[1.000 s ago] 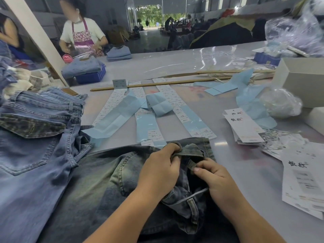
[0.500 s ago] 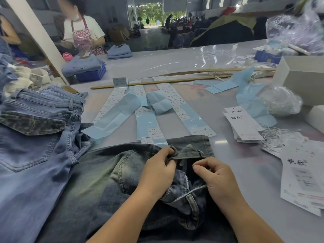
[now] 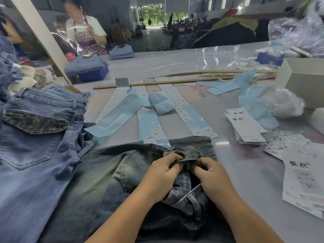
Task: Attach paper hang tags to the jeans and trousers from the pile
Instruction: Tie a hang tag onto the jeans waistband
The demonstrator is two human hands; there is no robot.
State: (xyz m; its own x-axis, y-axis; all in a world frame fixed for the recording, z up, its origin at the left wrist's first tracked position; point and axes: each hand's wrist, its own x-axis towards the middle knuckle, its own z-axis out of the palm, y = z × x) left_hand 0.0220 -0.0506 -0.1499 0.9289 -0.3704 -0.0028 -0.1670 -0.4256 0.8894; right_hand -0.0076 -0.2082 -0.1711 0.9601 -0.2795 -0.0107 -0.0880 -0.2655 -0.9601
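Under both hands' curled grip, left hand [image 3: 162,176] and right hand [image 3: 213,178], jeans [image 3: 112,174] waistband hides fingertips

Large workshop hall. Grey glossy desk [image 3: 175,62] reflects overhead light. White slanted post [image 3: 42,39] at left. Open doorway [image 3: 150,16] at far end, daylight and green trees beyond.

Two wooden sticks [image 3: 163,82] lay across the counter [image 3: 175,64]. A blue crate [image 3: 93,75] held folded clothes at far left. A white box [image 3: 303,85] sat right, clear plastic bag [image 3: 296,28] behind it.
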